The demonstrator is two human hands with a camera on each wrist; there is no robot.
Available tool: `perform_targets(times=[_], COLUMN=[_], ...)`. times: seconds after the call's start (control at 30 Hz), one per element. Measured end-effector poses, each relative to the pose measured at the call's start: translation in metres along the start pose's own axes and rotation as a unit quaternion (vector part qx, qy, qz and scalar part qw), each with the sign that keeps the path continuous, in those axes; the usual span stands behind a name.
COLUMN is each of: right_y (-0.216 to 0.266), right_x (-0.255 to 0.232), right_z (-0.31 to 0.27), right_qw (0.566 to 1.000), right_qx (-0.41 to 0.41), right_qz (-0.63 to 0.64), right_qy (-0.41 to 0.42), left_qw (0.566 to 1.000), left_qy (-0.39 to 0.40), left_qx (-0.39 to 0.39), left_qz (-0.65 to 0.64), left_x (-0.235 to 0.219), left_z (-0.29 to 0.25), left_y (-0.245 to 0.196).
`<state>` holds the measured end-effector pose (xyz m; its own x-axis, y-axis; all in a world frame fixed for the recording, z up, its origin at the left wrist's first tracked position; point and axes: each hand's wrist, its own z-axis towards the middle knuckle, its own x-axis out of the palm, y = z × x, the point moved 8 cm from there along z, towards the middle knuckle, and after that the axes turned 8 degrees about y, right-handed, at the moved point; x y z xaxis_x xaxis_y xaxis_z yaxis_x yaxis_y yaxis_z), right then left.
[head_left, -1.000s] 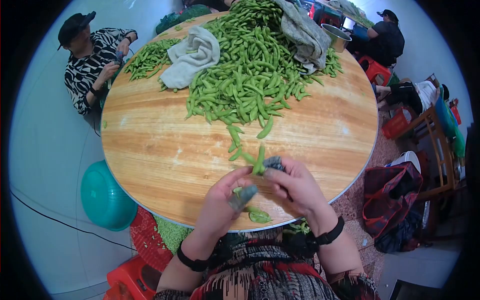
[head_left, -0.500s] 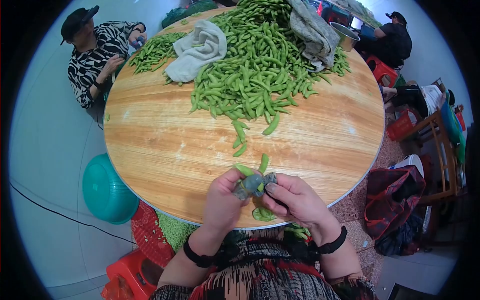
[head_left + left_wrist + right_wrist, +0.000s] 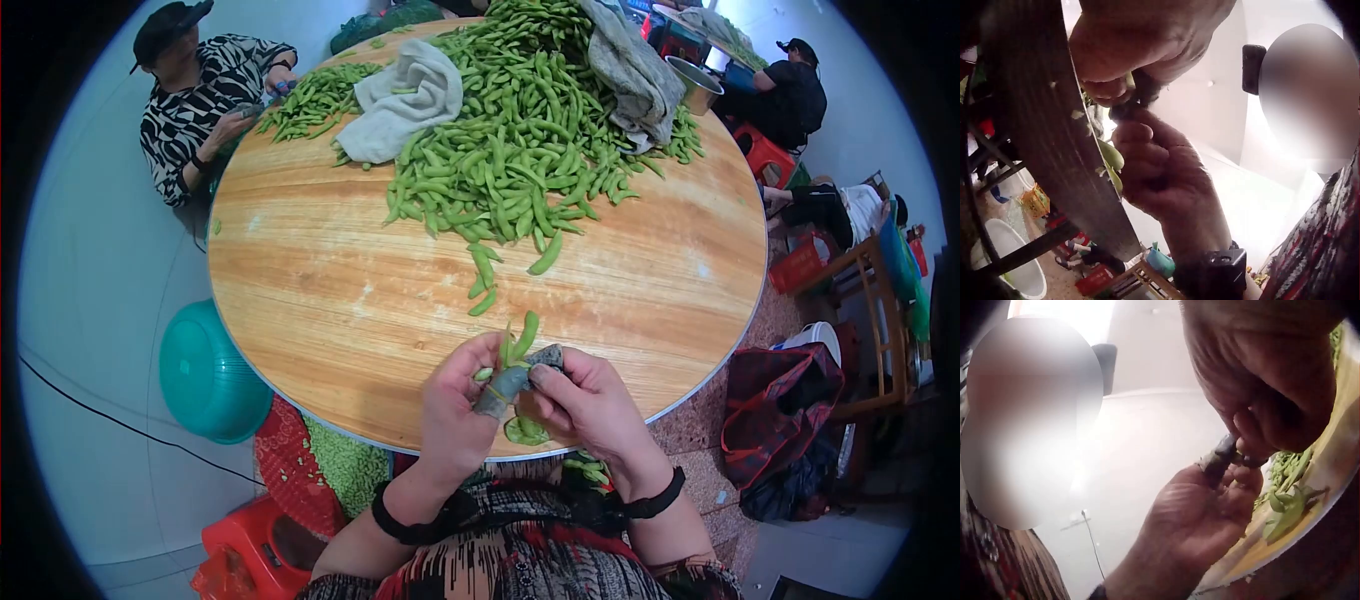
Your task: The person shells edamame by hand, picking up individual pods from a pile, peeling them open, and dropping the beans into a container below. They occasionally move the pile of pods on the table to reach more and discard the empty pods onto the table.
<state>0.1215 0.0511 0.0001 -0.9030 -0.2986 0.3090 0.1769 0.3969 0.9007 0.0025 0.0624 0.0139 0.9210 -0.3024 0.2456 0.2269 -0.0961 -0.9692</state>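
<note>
At the near edge of the round wooden table (image 3: 330, 300) my two hands meet. My left hand (image 3: 487, 378) and my right hand (image 3: 543, 372) both pinch one green bean pod (image 3: 522, 338), which sticks up between them. Grey covers wrap my left thumb (image 3: 500, 388) and a right fingertip (image 3: 547, 355). Empty pod shells (image 3: 524, 431) lie on the table edge just under the hands. In the left wrist view the left hand (image 3: 1124, 87) sits above the right hand (image 3: 1147, 156). The right wrist view has the right hand (image 3: 1244, 440) above the left hand (image 3: 1210, 506), with the shells (image 3: 1285, 509) beside them.
A big heap of green pods (image 3: 510, 140) fills the table's far half, with two cloths (image 3: 410, 95) (image 3: 630, 65) on it and a metal bowl (image 3: 695, 85) beside it. A person (image 3: 200, 90) sits far left. A teal basin (image 3: 205, 375) and red basket (image 3: 300, 480) stand below left.
My hands have drawn together at the table edge. The pod, which leaned from the right hand a second ago, now stands upright, pinched between both thumbs.
</note>
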Motion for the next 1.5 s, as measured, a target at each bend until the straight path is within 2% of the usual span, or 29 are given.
perform_targets(times=[0.03, 0.07, 0.1, 0.13, 0.17, 0.2, 0.23, 0.27, 0.3, 0.37, 0.4, 0.47, 0.5, 0.57, 0.6, 0.63, 0.7, 0.73, 0.77, 0.8, 0.9, 0.97, 1.03, 1.1, 1.17, 1.2, 1.27, 1.37, 1.5], right_y=[-0.005, -0.005, 0.009, 0.024, 0.027, 0.059, 0.083, 0.084, 0.083, 0.067, 0.068, 0.06, 0.054, 0.049, 0.046, 0.045, 0.049, 0.048, 0.042, 0.034, 0.027, 0.023, 0.012, 0.015, 0.016, 0.014, 0.0, 0.0, -0.004], right_x=[0.003, 0.005, 0.001, 0.001, 0.006, 0.016, 0.032, 0.037, 0.034, 0.03, 0.03, 0.028, 0.026, 0.023, 0.024, 0.025, 0.019, 0.022, 0.012, 0.002, 0.012, 0.017, 0.026, 0.028, 0.026, 0.024, 0.037, 0.043, 0.044], right_z=[0.001, 0.001, -0.002, -0.005, -0.006, -0.018, -0.037, -0.034, -0.033, -0.018, -0.018, -0.017, -0.016, -0.016, -0.015, -0.015, -0.016, -0.015, -0.011, -0.009, -0.004, -0.002, 0.001, -0.002, -0.004, -0.005, -0.002, -0.003, -0.003], right_qw=[0.997, 0.997, 0.995, 0.964, 0.964, 0.889, 0.772, 0.764, 0.763, 0.792, 0.825, 0.843, 0.86, 0.867, 0.872, 0.873, 0.904, 0.904, 0.942, 0.966, 0.974, 0.978, 0.993, 0.995, 0.992, 0.992, 0.994, 0.991, 0.986], right_qx=[0.02, 0.02, -0.039, -0.097, -0.097, -0.238, -0.368, -0.337, -0.338, -0.274, -0.252, -0.246, -0.239, -0.233, -0.229, -0.228, -0.247, -0.246, -0.206, -0.162, -0.154, -0.151, -0.1, -0.087, -0.069, -0.068, -0.007, -0.009, -0.003], right_qz=[0.07, 0.068, -0.086, -0.238, -0.239, -0.375, -0.494, -0.537, -0.537, -0.544, -0.504, -0.478, -0.451, -0.44, -0.431, -0.43, -0.35, -0.349, -0.26, -0.167, -0.137, -0.121, -0.063, -0.057, -0.104, -0.103, -0.019, 0.034, 0.065], right_qy=[0.03, 0.031, -0.016, -0.062, -0.061, -0.113, -0.16, -0.118, -0.12, -0.051, -0.042, -0.025, -0.006, 0.014, 0.033, 0.034, -0.003, 0.0, -0.057, -0.113, -0.092, -0.08, -0.014, 0.002, -0.002, -0.003, 0.106, 0.131, 0.154], left_qw=[1.0, 0.999, 0.999, 0.99, 0.962, 0.962, 0.947, 0.927, 0.927, 0.93, 0.93, 0.966, 0.967, 0.983, 0.983, 0.985, 0.986, 0.985, 0.959, 0.959, 0.971, 0.975, 0.971, 0.966, 0.993, 0.993, 0.98, 0.975, 0.977], left_qy=[-0.013, -0.026, -0.026, -0.008, 0.009, 0.007, 0.043, 0.079, 0.08, 0.135, 0.134, 0.162, 0.162, 0.155, 0.153, 0.158, 0.161, 0.124, 0.085, 0.084, 0.06, -0.019, -0.01, -0.001, 0.014, 0.015, -0.019, -0.061, -0.064], left_qx=[0.008, 0.016, 0.018, 0.078, 0.134, 0.135, 0.145, 0.155, 0.157, 0.153, 0.154, 0.11, 0.109, 0.04, 0.039, 0.019, 0.0, -0.029, -0.056, -0.056, -0.051, -0.018, -0.036, -0.05, -0.005, -0.007, -0.028, -0.003, 0.023], left_qz=[-0.005, -0.01, -0.01, 0.116, 0.239, 0.238, 0.285, 0.331, 0.332, 0.305, 0.305, 0.166, 0.165, 0.089, 0.089, 0.064, 0.039, -0.115, -0.265, -0.264, -0.225, -0.22, -0.236, -0.252, -0.115, -0.115, -0.194, -0.215, -0.204], left_x=[-0.004, -0.007, -0.01, -0.01, -0.006, -0.007, 0.001, 0.008, 0.007, 0.013, 0.012, 0.008, 0.007, 0.003, 0.003, 0.004, 0.0, -0.012, -0.02, -0.015, -0.003, -0.021, -0.018, -0.014, -0.013, -0.015, -0.024, -0.026, -0.026], left_z=[-0.001, -0.002, -0.002, -0.003, -0.006, -0.008, -0.011, -0.013, -0.015, -0.019, -0.021, -0.021, -0.022, -0.023, -0.024, -0.024, -0.019, -0.012, -0.008, -0.008, -0.006, -0.005, -0.009, -0.01, -0.009, -0.01, -0.011, -0.012, -0.015], left_y=[0.001, 0.003, 0.007, -0.002, -0.011, -0.013, -0.019, -0.024, -0.027, -0.027, -0.026, -0.015, -0.017, -0.016, -0.02, -0.021, -0.018, -0.007, 0.003, 0.001, 0.003, 0.009, 0.013, 0.015, 0.004, 0.006, 0.015, 0.011, 0.017])
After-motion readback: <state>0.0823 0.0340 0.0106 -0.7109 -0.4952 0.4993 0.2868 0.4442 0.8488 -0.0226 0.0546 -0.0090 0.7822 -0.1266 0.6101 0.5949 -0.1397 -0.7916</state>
